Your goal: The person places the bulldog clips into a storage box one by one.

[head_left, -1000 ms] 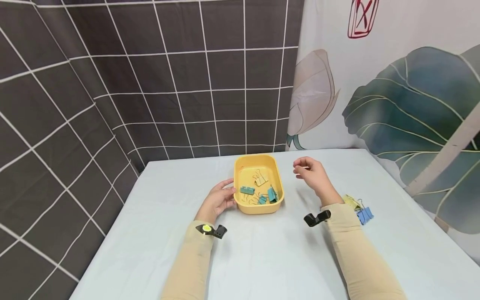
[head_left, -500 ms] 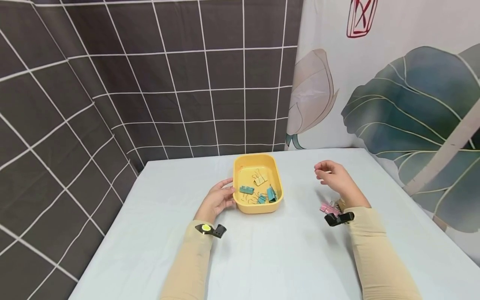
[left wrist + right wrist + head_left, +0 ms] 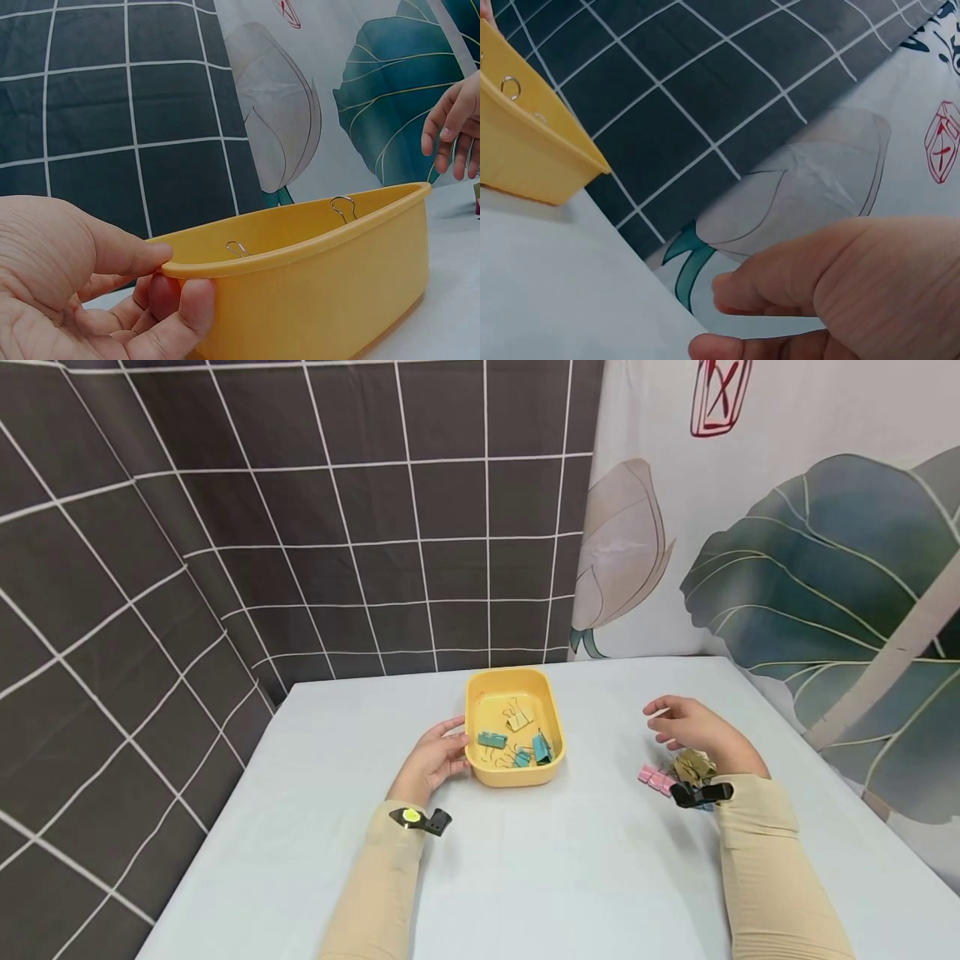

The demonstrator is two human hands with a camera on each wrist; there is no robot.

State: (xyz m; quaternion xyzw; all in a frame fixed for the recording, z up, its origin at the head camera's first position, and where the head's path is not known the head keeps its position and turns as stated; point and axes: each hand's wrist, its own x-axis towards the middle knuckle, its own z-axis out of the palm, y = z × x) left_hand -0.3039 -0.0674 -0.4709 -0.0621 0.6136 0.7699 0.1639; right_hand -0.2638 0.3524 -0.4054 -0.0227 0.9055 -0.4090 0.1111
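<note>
My left hand [image 3: 430, 764] pinches the near-left rim of a yellow plastic bin [image 3: 517, 779], its thumb [image 3: 139, 255] on the rim in the left wrist view. Inside the bin lie a pale yellow binder clip [image 3: 518, 720] and several teal binder clips [image 3: 492, 740], their wire handles sticking up. To the right, my right hand [image 3: 697, 727] hovers over the table with loosely bent fingers and nothing between thumb and fingertips. Below its palm are a pink binder clip [image 3: 656, 779] and an olive-yellow binder clip [image 3: 693, 766]; a blue one is mostly hidden by the wrist strap.
A white-covered table [image 3: 525, 877] carries everything. Behind it hangs a dark gridded cloth [image 3: 360, 568], and at the back right a white curtain [image 3: 637, 410] printed with leaves. Each wrist wears a black strap [image 3: 701, 794] with a small mount.
My right hand has moved right, away from the bin, and come to the loose clips, its fingers spreading a little. The pink clip has come into sight. My left hand and the bin stay put.
</note>
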